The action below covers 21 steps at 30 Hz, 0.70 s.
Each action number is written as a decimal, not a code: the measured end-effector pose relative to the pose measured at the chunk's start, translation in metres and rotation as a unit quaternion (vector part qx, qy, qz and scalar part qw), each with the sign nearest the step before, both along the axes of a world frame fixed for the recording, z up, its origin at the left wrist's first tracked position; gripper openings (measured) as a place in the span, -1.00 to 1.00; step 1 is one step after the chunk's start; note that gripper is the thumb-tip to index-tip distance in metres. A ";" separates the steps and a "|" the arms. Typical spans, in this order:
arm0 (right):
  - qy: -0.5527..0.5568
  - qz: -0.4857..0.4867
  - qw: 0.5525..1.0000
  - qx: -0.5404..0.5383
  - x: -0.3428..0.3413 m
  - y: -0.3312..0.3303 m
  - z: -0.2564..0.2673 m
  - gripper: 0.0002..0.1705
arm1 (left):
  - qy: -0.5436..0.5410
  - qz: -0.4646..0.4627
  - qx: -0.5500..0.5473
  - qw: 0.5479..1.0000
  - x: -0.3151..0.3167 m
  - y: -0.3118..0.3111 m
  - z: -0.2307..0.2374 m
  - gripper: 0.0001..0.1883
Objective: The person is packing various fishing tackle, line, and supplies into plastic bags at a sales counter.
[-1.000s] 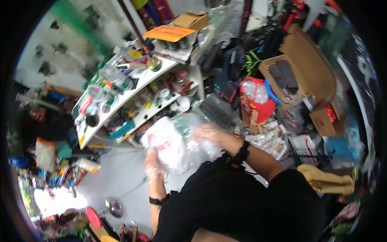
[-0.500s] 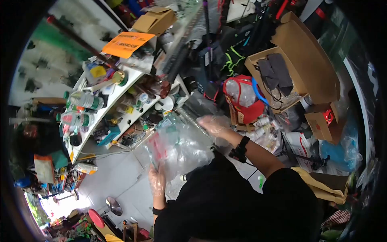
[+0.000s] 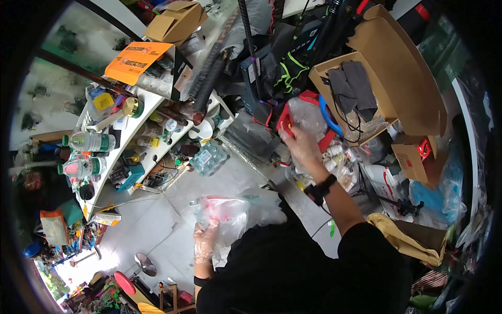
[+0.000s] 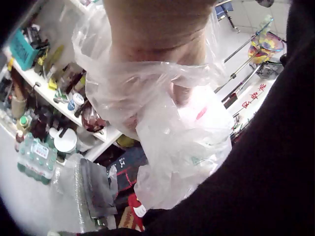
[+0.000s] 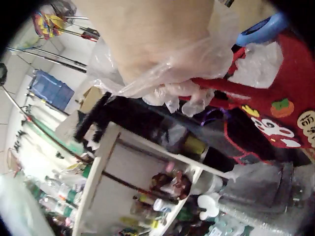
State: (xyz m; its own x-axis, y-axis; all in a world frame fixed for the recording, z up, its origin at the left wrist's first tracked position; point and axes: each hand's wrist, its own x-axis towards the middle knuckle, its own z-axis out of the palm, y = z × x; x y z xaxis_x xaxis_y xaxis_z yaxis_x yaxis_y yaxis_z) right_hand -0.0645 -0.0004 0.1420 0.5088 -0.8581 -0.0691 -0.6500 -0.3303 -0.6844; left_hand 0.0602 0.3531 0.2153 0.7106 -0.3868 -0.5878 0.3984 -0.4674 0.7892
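Observation:
My left hand [image 3: 204, 243], in a thin clear plastic glove, pinches the near left edge of a translucent plastic bag [image 3: 236, 212] with red print. The bag hangs in front of my black shirt, and its crumpled film [image 4: 167, 162] hides most of the fingers in the left wrist view. Reaching off to the right, my right hand [image 3: 304, 149], gloved the same way, grips the strap of a red bag [image 5: 295, 73] with cartoon patches. Clear plastic fills the red bag's mouth.
Beyond the red bag stands an open cardboard box [image 3: 387, 110] with dark cloth. A cluttered white shelf [image 3: 149, 112] holds bottles at the left. On the floor lie a pack of bottles [image 3: 209, 158] and, lower left, a round metal dish [image 3: 145, 264].
My right hand has let go of the plastic bag and moved right to the red bag's strap. The left hand keeps the plastic bag, now lower. The head view has shifted.

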 end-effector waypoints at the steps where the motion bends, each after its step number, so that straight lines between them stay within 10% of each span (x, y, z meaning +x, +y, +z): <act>1: -0.019 0.007 0.999 0.041 -0.008 0.013 0.013 -0.53 | 0.042 0.058 -0.036 0.997 -0.001 -0.002 -0.003 -0.68; 5: -0.103 0.150 0.982 0.051 -0.033 0.066 0.046 -0.67 | -0.136 -0.241 -0.003 0.961 0.019 0.045 -0.082 -0.63; 8: -0.153 0.312 0.938 -0.017 -0.037 0.117 0.030 -0.72 | 0.318 0.014 -0.221 0.922 0.007 -0.002 -0.058 -0.59; 10: -0.153 0.396 0.906 -0.010 -0.035 0.157 0.030 -0.68 | 0.294 0.060 -0.204 0.932 0.000 -0.014 -0.034 -0.56; 13: -0.289 0.250 0.857 0.347 -0.015 0.182 0.056 -0.62 | 0.249 0.112 -0.198 0.942 -0.005 -0.002 -0.012 -0.62; 14: -0.145 0.423 0.836 0.317 -0.001 0.156 0.058 -0.62 | 0.212 0.103 -0.150 0.960 -0.005 0.020 -0.019 -0.77; 15: 0.002 0.577 0.772 0.268 0.005 0.142 0.056 -0.62 | 0.189 0.101 -0.122 0.969 -0.008 0.039 -0.013 -0.77; 17: -0.122 0.426 0.630 0.638 0.004 0.176 -0.025 -0.75 | 0.156 0.111 -0.091 0.977 -0.013 0.066 0.014 -0.77; 19: -0.037 0.582 0.753 0.303 0.032 0.176 -0.012 -0.74 | 0.124 0.139 -0.074 0.980 -0.024 0.088 0.040 -0.77; 21: -0.150 0.688 0.697 0.136 0.069 0.206 -0.014 -0.74 | 0.095 0.178 -0.063 0.977 -0.039 0.104 0.060 -0.78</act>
